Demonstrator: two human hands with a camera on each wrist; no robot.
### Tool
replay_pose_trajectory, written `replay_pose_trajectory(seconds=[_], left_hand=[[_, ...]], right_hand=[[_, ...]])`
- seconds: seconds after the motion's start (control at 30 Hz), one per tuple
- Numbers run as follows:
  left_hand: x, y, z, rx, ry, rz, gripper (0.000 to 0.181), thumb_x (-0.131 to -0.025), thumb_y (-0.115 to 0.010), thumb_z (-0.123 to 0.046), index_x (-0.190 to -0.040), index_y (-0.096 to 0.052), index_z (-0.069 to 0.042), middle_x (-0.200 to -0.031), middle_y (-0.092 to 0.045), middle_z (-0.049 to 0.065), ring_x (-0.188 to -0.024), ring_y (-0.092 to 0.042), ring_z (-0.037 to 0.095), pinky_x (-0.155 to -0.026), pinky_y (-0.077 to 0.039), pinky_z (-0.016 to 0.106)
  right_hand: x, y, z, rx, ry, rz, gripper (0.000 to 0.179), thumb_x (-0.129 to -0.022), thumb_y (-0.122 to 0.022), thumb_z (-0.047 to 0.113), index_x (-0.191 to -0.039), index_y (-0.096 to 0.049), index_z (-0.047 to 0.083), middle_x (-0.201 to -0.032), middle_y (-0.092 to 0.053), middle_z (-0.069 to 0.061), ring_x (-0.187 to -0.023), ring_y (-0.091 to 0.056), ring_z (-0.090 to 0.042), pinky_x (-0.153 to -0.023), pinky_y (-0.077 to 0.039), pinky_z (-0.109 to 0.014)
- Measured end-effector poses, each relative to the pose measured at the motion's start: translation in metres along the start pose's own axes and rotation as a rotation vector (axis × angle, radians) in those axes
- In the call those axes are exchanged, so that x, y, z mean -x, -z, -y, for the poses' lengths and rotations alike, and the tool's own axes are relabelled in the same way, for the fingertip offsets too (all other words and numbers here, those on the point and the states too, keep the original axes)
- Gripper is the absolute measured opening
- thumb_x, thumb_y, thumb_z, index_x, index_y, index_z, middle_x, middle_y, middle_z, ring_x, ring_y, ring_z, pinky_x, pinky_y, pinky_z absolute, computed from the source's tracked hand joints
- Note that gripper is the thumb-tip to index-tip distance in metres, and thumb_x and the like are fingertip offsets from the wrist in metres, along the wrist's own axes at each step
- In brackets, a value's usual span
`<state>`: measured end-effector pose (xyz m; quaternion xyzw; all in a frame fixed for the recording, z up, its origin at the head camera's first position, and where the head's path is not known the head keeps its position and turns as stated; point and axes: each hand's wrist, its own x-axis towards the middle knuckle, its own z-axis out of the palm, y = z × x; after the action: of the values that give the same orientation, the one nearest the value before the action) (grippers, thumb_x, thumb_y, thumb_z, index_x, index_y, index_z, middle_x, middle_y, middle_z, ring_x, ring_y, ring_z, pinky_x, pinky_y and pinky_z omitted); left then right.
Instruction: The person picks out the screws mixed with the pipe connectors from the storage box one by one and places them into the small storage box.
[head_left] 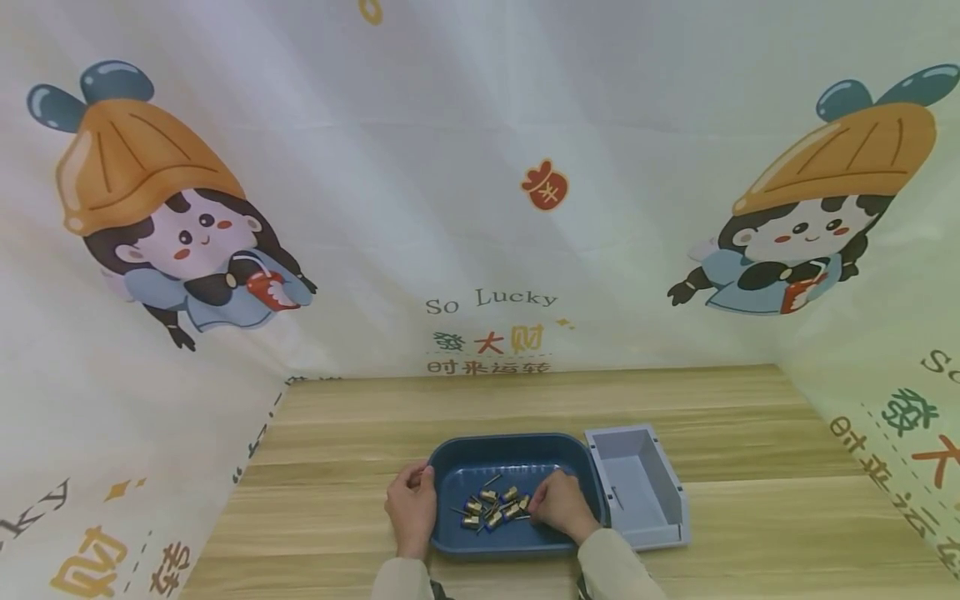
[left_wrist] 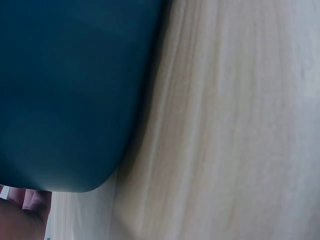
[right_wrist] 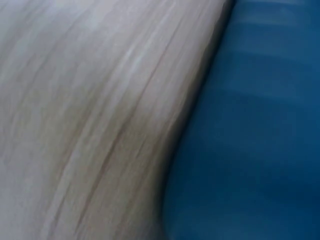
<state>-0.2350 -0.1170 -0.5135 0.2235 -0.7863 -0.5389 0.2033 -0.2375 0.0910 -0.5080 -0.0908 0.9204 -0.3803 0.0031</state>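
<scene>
Gripping the rim of a dark blue, rounded rectangular plastic tray [head_left: 517,448] at its 9 o'clock side, the left hand [head_left: 411,508] has its fingers curled at the edge. The right hand [head_left: 564,507] reaches into the tray from 4 o'clock, fingers bent and close together beside a loose pile of small brass-coloured metal pieces [head_left: 512,511] with blue parts and thin metal stems; whether its fingertips pinch a piece or only touch it, I cannot tell. The pile lies on the tray floor, a little toward 8 o'clock from the middle, stems pointing various ways. Just beside the tray at 3 o'clock sits a light grey rectangular plastic bin [head_left: 633,462], a thin rod-like piece [head_left: 617,498] inside. Tray and bin rest on a pale wood-grain surface [head_left: 337,433]. Toward 12 o'clock hangs a whitish printed cloth [head_left: 450,208].
</scene>
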Motion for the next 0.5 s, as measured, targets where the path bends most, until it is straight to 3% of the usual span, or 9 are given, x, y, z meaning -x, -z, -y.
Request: replay_pose_trajectory(seconds=[0.5], left_hand=[[0.0005, -0.0004, 0.0003, -0.003, 0.011, 0.001, 0.016, -0.089, -0.061, -0.007, -0.099, -0.069, 0.003, -0.091, -0.07, 0.02, -0.079, -0.066, 0.026, -0.066, -0.049, 0.031]], right_hand=[[-0.0007, -0.0015, -0.0014, -0.052, 0.036, 0.026, 0.004, -0.065, -0.076, 0.003, -0.065, -0.072, 0.006, -0.063, -0.069, -0.001, -0.056, -0.053, -0.005, -0.057, -0.045, -0.024]])
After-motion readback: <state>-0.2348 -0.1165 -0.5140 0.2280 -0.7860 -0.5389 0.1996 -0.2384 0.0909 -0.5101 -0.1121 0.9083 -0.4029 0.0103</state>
